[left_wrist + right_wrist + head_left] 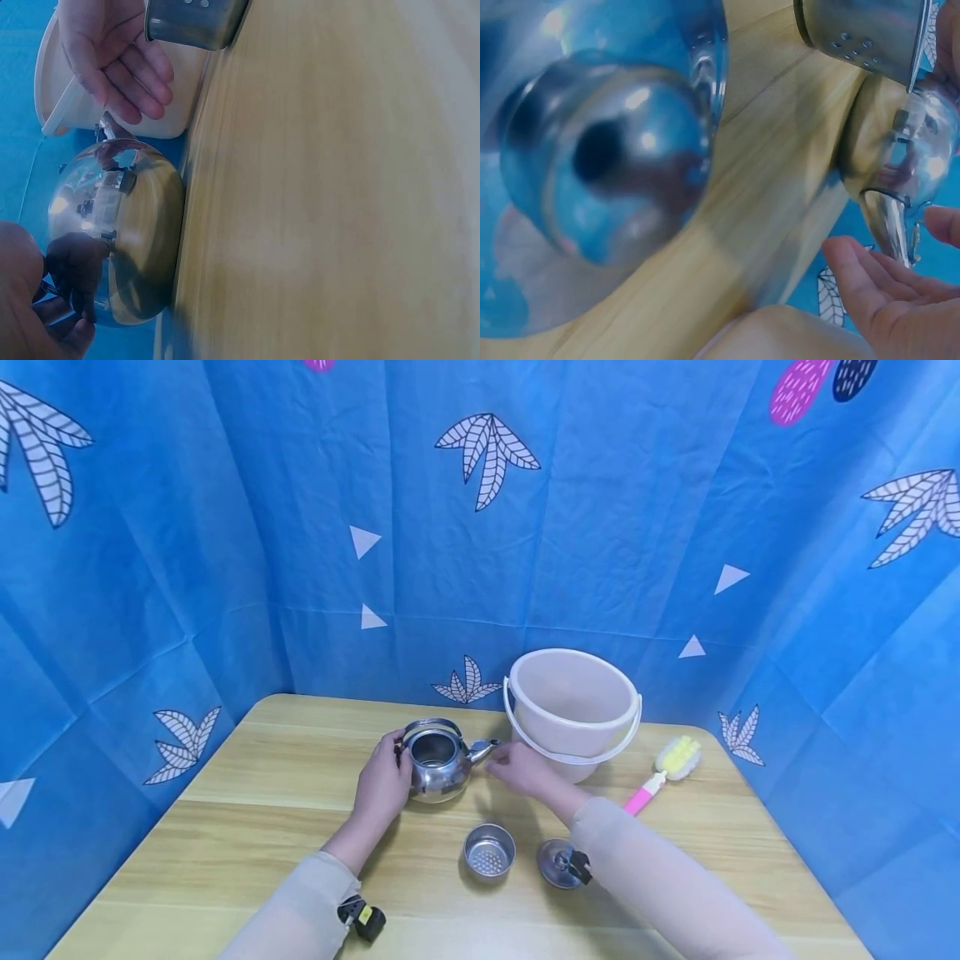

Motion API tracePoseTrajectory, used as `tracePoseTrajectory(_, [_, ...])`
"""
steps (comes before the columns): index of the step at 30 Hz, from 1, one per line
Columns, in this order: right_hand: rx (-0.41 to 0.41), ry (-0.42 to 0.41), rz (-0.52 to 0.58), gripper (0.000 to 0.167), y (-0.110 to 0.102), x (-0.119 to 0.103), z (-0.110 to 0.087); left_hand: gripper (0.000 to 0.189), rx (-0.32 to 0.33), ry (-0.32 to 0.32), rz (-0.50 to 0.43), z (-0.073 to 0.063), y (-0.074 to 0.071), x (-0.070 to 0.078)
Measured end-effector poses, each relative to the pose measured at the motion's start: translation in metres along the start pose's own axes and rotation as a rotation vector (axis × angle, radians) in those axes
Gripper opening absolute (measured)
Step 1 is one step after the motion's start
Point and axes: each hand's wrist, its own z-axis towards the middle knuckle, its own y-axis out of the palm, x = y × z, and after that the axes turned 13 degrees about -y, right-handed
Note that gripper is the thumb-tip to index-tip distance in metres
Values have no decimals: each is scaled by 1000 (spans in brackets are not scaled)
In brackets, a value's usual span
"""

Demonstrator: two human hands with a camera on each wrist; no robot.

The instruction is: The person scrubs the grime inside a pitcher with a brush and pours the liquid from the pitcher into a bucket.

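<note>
A shiny steel teapot [437, 779] stands lidless towards the back of the table, its spout pointing right. My left hand [386, 770] grips it on the side opposite the spout; in the left wrist view that hand [34, 296] has its fingers at the pot's edge, partly cut off by the frame. Close to the spout tip is my right hand [522, 767], holding nothing. The left wrist view shows this right hand [120, 64] with its fingers loosely extended. Nearer me lie a perforated steel strainer cup [489, 852] and the round steel lid [557, 863], partly covered by the right wrist's camera.
A white bucket [573, 693] with its handle hanging down in front stands at the back, just behind my right hand. To its right lies a brush [677, 758] with a yellow-white head and pink handle, partly behind my right sleeve. Blue patterned curtains [480, 568] enclose the table.
</note>
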Motion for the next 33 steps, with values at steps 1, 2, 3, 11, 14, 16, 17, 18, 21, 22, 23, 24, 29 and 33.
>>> tracePoseTrajectory(1, [4,8,14,28,1,0,0,43,0,1,0,0,0,0])
tracePoseTrajectory(2, [6,13,33,27,2,0,1,43,0,0,1,0,0,0])
tracePoseTrajectory(3, [12,17,53,25,3,0,1,43,0,0,2,0,0,-1])
tracePoseTrajectory(11, [74,166,347,25,12,-7,4,42,7,-4,5,0,0,-1])
tracePoseTrajectory(14, [96,239,524,23,15,-8,8,43,2,-4,7,0,0,-1])
tracePoseTrajectory(16, [107,287,651,24,17,-7,10,43,-2,-5,7,0,0,-1])
tracePoseTrajectory(17, [111,307,704,25,17,-6,12,43,-4,-7,7,0,0,-1])
tracePoseTrajectory(18, [112,332,754,28,18,-5,13,43,-5,-8,6,0,0,-1])
tracePoseTrajectory(21, [113,387,843,35,18,-3,17,43,-5,-7,5,0,-1,-1])
tracePoseTrajectory(22, [113,396,855,37,19,-2,17,43,-5,-6,6,-1,0,-1])
tracePoseTrajectory(23, [114,405,866,38,19,-2,18,43,-6,-6,7,-1,0,-1])
tracePoseTrajectory(24, [112,410,868,38,19,-2,19,43,-7,-7,9,-1,0,-1])
tracePoseTrajectory(29, [125,408,901,34,22,-1,20,44,-15,-17,9,-1,-1,0])
tracePoseTrajectory(33, [154,408,943,33,25,1,22,44,-13,-18,8,0,-1,0])
